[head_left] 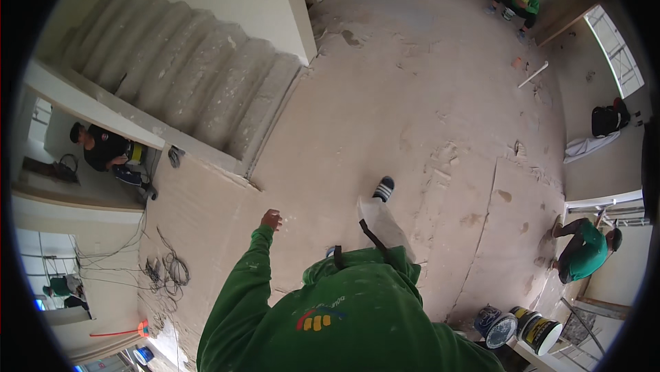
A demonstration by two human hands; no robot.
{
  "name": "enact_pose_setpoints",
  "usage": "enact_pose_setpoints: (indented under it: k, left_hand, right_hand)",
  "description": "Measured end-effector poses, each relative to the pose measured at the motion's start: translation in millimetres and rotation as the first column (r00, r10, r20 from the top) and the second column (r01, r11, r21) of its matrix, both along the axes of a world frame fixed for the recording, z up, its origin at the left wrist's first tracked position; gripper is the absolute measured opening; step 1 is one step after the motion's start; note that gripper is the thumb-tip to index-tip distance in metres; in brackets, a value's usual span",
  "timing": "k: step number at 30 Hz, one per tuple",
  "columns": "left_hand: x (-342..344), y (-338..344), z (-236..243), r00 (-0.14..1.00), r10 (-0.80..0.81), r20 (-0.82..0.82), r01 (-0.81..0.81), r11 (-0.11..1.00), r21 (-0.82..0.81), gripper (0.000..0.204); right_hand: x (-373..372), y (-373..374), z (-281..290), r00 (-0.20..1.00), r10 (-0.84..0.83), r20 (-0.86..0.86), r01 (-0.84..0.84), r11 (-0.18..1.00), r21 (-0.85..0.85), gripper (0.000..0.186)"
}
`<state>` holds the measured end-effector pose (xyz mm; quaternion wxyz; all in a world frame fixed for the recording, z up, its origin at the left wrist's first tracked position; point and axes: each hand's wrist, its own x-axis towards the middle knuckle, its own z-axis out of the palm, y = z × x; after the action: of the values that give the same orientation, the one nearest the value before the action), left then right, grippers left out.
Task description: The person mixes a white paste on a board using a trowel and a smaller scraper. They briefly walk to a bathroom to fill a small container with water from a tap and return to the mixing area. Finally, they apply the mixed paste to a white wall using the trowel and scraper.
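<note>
Green sweatshirt [330, 331] fills lower centre; my left hand [272, 219], loosely uncurled, appears empty. Coiled cable [177, 272] lies lower left, well apart, lengthwise up-frame, nearer my left side (right hand unseen; I cannot tell its state).

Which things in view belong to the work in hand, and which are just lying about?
Likely in use:
left hand, loosely curled, nothing visible in it; right hand out of view
bucket close by the co-worker at left

Apparently just lying about:
coiled cables, floor at left
white stick, floor at upper right
</note>
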<state>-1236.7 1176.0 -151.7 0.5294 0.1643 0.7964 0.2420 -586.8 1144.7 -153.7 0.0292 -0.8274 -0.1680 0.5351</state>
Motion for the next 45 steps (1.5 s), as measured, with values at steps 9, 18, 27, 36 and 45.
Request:
enact_pose_setpoints:
  k: [9,18,27,36,45]
  left_hand:
    - [53.1,256.0,7.2,0.962,0.212,0.174,-0.197,0.975,-0.1,0.035]
    - [132.0,437.7,-74.8,0.992,-0.072,0.104,0.092,0.975,-0.204,0.031]
    - [19.1,847.9,-59.7,0.983,0.091,0.162,-0.059,0.979,-0.194,0.027]
    - [-54.7,1340.5,123.4,0.992,-0.119,-0.046,0.127,0.869,0.478,0.034]
    - [-105.6,1464.7,152.5,0.846,0.419,0.33,-0.525,0.764,0.375,0.059]
  right_hand:
    - [23.1,435.8,-70.6,0.959,0.209,0.193,-0.168,0.964,-0.207,0.036]
    - [-138.6,1031.2,61.6,0.958,0.277,0.072,-0.233,0.611,0.757,0.039]
    - [-241.7,1245.4,96.6,0.906,0.422,-0.008,-0.311,0.681,0.662,0.034]
    - [-382.8,1526.8,112.8,0.704,0.696,0.145,-0.56,0.417,0.716,0.044]
    - [-663.7,1712.6,169.1,-0.01,1.0,0.017,-0.669,-0.019,0.743,0.045]
